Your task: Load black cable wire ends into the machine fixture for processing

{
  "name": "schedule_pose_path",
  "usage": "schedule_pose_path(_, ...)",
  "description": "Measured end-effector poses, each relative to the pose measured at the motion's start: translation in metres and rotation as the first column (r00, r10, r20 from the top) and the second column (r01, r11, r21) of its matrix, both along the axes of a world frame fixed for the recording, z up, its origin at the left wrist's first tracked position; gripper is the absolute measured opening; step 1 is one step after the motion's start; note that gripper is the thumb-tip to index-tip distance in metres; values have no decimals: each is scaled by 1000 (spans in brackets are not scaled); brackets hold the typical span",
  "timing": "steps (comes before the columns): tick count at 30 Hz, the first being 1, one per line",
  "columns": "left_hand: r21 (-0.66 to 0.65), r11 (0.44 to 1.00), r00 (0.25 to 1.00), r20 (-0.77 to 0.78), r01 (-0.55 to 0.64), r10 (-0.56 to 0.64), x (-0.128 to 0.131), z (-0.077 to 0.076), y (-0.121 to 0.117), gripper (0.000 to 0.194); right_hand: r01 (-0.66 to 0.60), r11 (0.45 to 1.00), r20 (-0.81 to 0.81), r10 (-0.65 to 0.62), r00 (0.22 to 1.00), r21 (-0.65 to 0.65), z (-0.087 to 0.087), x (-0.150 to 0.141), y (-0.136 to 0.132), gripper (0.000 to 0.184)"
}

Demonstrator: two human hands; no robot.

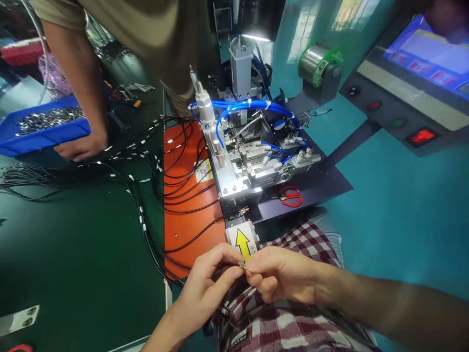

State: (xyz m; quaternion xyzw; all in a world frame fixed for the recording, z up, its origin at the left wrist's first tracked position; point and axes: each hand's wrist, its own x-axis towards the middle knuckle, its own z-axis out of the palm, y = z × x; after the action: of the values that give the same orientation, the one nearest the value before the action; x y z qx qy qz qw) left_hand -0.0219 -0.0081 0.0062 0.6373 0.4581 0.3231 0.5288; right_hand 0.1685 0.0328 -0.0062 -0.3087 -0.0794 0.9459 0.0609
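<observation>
My left hand point(214, 281) and my right hand point(284, 274) meet fingertip to fingertip in front of my body. Between them is the small end of a cable with thin coloured wires point(243, 266), partly hidden by my fingers. The left thumb and forefinger pinch it from one side, and the right thumb and forefinger pinch the wire tips. Just beyond my hands sits a white block with a yellow arrow point(242, 240). Another cable end with bare coloured wires point(245, 210) lies at the machine's front edge.
A metal machine with blue air hoses point(252, 146) stands ahead. Red-handled scissors point(291, 196) lie on its dark base. Black cables point(146, 230) cross the orange plate point(186, 244) and green table point(73, 254). A co-worker's hand point(84, 146) rests near a blue bin point(44, 132). A solder spool point(317, 66) stands behind.
</observation>
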Motion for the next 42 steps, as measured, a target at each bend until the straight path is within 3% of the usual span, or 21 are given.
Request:
schedule_pose_path(2,-76,996,999,-25,-38,36,0,3,4,9,69,940,69,-97,993,334,4,0,2,20)
schedule_pose_path(5,-134,986,992,-92,-97,85,-3,4,6,12,12,742,167,-166,972,670,9,0,7,27)
schedule_pose_path(7,-101,982,976,-160,-162,145,-6,3,7,13,-50,622,241,-227,944,782,9,-1,12,26)
schedule_pose_path(11,162,952,872,-383,-261,304,-10,-5,8,13,-122,429,296,-366,882,895,1,3,19,23)
schedule_pose_path(13,240,933,800,-484,-269,356,-11,-11,11,13,-146,400,311,-386,869,905,-5,5,20,23)
schedule_pose_path(16,250,930,743,-560,-270,366,-11,-18,13,12,-151,394,315,-394,864,907,-8,7,21,22)
schedule_pose_path(19,232,931,737,-569,-280,364,-15,-15,9,12,-154,375,311,-404,860,914,-5,10,20,20)
schedule_pose_path(22,242,930,779,-510,-277,365,-32,1,-8,11,-176,315,315,-471,824,932,3,17,15,16)
schedule_pose_path(24,278,943,818,-488,-184,304,-47,13,-24,7,-209,264,321,-515,795,942,9,22,10,13)
schedule_pose_path(26,298,954,810,-564,18,161,-58,21,-41,10,-233,207,308,-516,799,950,15,25,4,11)
schedule_pose_path(28,296,923,698,-715,246,43,-64,20,-53,19,-241,151,284,-464,839,959,21,25,-1,10)
schedule_pose_path(31,267,836,474,-880,480,9,-65,13,-61,31,-233,82,247,-354,902,969,25,18,-4,10)
schedule_pose_path(33,272,808,468,-884,522,-4,-67,13,-60,31,-222,56,229,-303,925,973,25,14,-3,9)
schedule_pose_path(35,334,818,570,-822,469,9,-71,18,-55,26,-221,65,230,-275,933,973,24,12,-2,10)
schedule_pose_path(38,472,838,700,-695,274,163,-75,31,-45,26,-215,176,255,-248,935,961,23,11,-2,16)
schedule_pose_path(40,536,826,717,-645,175,266,-73,34,-39,27,-187,258,251,-242,937,948,23,10,-3,17)
schedule_pose_path(42,570,809,708,-629,140,321,-68,31,-33,24,-155,281,227,-249,941,947,23,5,-4,16)
